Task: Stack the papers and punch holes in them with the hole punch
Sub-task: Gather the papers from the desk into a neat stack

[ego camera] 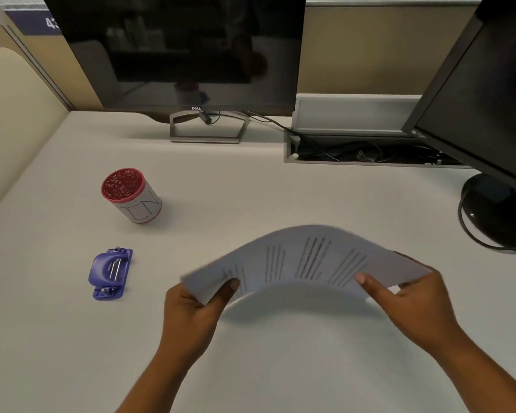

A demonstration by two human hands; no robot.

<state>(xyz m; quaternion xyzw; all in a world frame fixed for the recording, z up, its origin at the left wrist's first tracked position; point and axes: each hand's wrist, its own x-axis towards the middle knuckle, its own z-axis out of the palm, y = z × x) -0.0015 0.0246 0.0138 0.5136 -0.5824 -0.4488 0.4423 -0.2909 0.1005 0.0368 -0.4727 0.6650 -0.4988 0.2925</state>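
Note:
A stack of printed white papers [304, 260] arches upward above the desk, held at both ends. My left hand [195, 308] grips its left end, thumb on top. My right hand [405, 302] grips the right end, thumb pressed on the top sheet. The papers look slightly blurred. A blue hole punch [110, 273] lies flat on the desk to the left of my left hand, apart from the papers.
A red-rimmed white pen cup [131, 195] stands behind the punch. A monitor on a stand [191, 55] is at the back, a second monitor [486, 99] with a round base [495, 207] at the right. An open cable tray [370, 153] runs along the back.

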